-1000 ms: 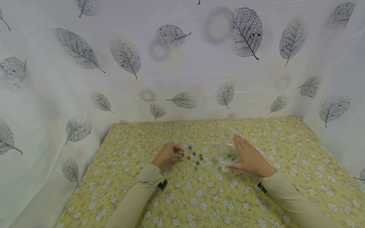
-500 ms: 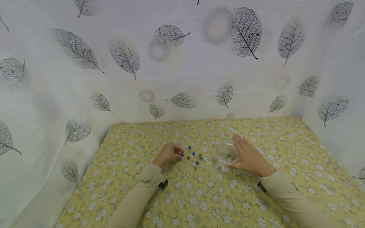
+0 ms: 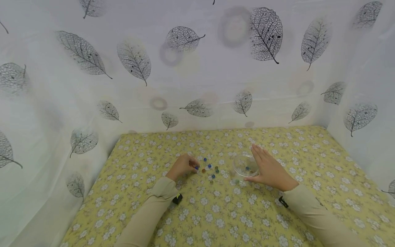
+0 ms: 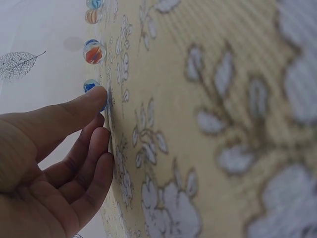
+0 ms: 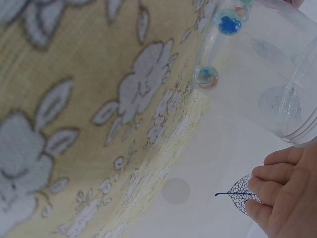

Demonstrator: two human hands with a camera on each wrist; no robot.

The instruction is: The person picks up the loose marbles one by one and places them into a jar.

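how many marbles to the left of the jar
8: blue marble at left hand; orange marble right of it; two blue marbles farther back; two green marbles rightmost; another blue marble and pale green marble lie nearest. The hand may hide more.

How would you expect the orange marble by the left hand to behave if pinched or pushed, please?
The orange marble would probably roll at a light push, since it is round. Its glossy surface may be slippery. Its clear, swirled body looks like glass, so it may feel rigid and heavy for its size.
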